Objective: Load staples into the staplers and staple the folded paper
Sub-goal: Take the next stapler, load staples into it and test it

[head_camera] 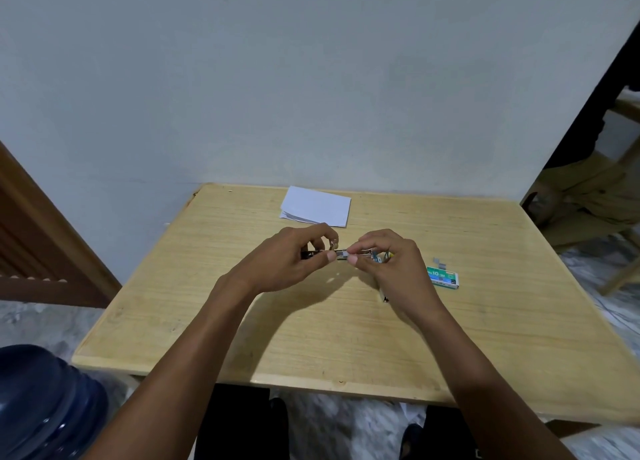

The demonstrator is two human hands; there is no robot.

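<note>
Two hands at work above the middle of the table [242, 338], raised just off the wood. Small stapler [341, 254] held between them: dark rear end pinched by the left hand [294, 257], thumb below and fingers curled over; metal front end pinched by the right hand [388, 257], thumb and forefinger tight on it. Something blue and yellow also tucked in the right palm, too hidden to name. Cannot tell whether the staple channel sits open.

Handling, as a judgement: small, rigid, light metal, with smooth plating that is probably slippery. Best taken by the sides of the body, clear of any sprung part.

Loose staples [440, 260] right of the middle, toward the right edge. Tiny strip pieces, likely brittle and apt to snap if squeezed; best lifted by the long flanks.

Folded paper [316, 206] lying flat near the far edge, well apart from both hands. Thin, floppy, easy to slide; probably wants pressing flat at the fold.

Staple box [445, 276] just beside the loose staples, green and white. Reads "No 10" in white; remaining print too small.
</note>
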